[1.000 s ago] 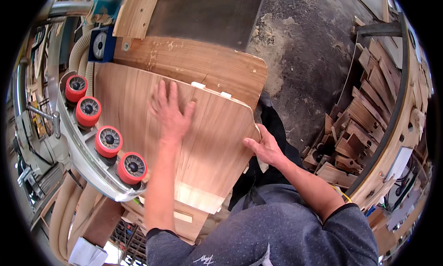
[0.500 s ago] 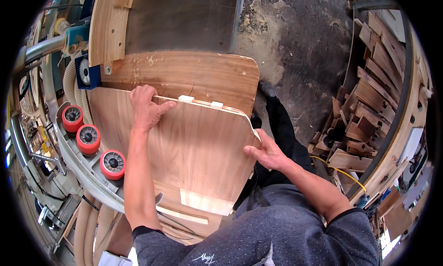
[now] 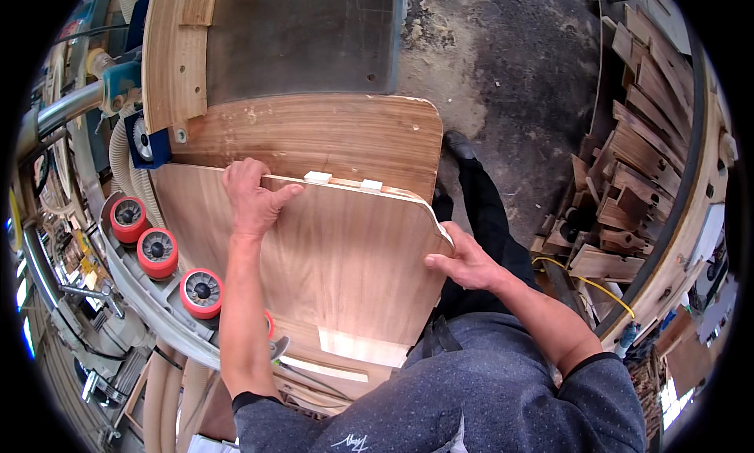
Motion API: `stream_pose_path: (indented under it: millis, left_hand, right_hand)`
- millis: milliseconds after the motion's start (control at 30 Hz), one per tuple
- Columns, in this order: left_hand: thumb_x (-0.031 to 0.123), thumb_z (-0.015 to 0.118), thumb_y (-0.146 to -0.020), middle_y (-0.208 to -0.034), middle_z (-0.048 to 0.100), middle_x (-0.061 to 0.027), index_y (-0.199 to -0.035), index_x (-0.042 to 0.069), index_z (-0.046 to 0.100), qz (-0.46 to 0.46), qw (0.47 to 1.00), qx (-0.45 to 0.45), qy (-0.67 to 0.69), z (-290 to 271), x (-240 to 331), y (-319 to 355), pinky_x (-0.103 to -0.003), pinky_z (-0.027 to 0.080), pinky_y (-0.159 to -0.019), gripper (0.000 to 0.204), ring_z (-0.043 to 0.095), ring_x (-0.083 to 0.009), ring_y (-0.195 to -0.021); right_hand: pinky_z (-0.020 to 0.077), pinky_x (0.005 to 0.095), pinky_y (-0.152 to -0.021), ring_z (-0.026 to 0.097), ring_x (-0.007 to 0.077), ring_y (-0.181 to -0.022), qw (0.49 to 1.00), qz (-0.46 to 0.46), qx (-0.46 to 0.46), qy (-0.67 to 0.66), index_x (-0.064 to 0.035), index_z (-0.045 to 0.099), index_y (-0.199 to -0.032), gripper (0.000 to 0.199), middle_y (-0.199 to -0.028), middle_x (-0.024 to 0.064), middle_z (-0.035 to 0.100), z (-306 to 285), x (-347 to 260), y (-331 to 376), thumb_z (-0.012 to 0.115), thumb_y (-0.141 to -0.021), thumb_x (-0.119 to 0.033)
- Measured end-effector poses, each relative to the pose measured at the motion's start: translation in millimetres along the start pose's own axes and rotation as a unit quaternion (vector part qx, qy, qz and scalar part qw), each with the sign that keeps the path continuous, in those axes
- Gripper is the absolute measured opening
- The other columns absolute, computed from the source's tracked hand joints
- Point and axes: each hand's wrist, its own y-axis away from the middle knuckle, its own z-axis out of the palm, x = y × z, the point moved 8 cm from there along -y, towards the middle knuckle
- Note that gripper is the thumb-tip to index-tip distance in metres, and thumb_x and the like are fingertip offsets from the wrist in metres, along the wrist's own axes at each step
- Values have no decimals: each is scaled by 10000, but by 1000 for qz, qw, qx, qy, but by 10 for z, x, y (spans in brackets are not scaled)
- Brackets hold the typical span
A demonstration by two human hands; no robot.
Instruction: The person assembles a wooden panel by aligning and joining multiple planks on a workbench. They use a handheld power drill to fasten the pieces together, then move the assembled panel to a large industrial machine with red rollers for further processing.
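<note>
A broad pale wooden panel (image 3: 353, 257) with a rounded right corner lies in front of me. My left hand (image 3: 255, 198) grips its far edge, fingers curled over and thumb along the near face. At the right rounded edge my right hand (image 3: 467, 261) holds the panel, thumb on top and fingers hidden underneath. Two small white blocks, a left block (image 3: 317, 177) and a right block (image 3: 371, 185), sit along the far edge between my hands. Just beyond that edge is a darker brown wooden board (image 3: 314, 131) with a rounded corner.
Red-rimmed rollers (image 3: 202, 293) on a grey curved machine part stand left of the panel. A dark flat machine surface (image 3: 302, 37) lies beyond the brown board. Stacked wood offcuts (image 3: 628, 170) fill the right side, near a yellow hose (image 3: 585, 280). Ribbed ducts (image 3: 120, 155) run at the left.
The whole view has shifted slightly, with the scene sitting a little lower and the rollers farther right. Both hands keep the same hold on the panel.
</note>
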Motion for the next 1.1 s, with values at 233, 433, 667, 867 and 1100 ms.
stream_pose_path:
  millis: [233, 433, 667, 867, 1100]
  left_hand:
    - [725, 812, -640, -1144, 578, -66, -1103, 111, 613, 43, 996, 61, -56, -28, 444, 75, -495, 341, -1035, 795, 518, -284, -1098]
    - [762, 750, -718, -1257, 598, -74, -1278, 122, 609, 104, 994, 21, -25, 425, 1521, 321, -525, 247, -1162, 862, 536, -266, -1198]
    - [759, 763, -698, -1134, 629, -33, -1237, 137, 614, 73, 997, 12, 1, 471, 1571, 258, -532, 244, -1159, 837, 584, -224, -1099]
    - [771, 762, -687, -1089, 632, -34, -1169, 126, 616, 72, 997, 4, -2, 493, 1558, 244, -525, 255, -1147, 819, 586, -221, -1068]
    - [776, 774, -653, -1037, 623, -9, -1082, 133, 629, 70, 997, 19, -5, 495, 1562, 212, -496, 299, -1082, 786, 561, -208, -996]
  right_hand:
    - [532, 369, -896, 626, 221, -1069, 998, -39, 5, 47, 45, 507, -1291, 544, -1136, 168, 629, -37, -87, -29, 745, -947, -304]
    - [534, 357, -883, 625, 204, -1049, 998, -49, -4, 51, 43, 522, -1290, 533, -1128, 153, 627, -54, -105, -30, 753, -942, -289]
    - [542, 362, -856, 650, 210, -1038, 997, -51, 5, 52, 41, 529, -1289, 569, -1131, 155, 646, -74, -136, -35, 783, -919, -308]
    - [560, 410, -809, 714, 345, -968, 991, -21, 64, 113, 50, 538, -1249, 579, -1055, 247, 687, -106, -57, 106, 780, -913, -356]
    - [548, 472, -770, 698, 444, -877, 984, 33, -15, 173, 72, 511, -1111, 537, -906, 292, 681, -72, 94, 136, 702, -962, -408]
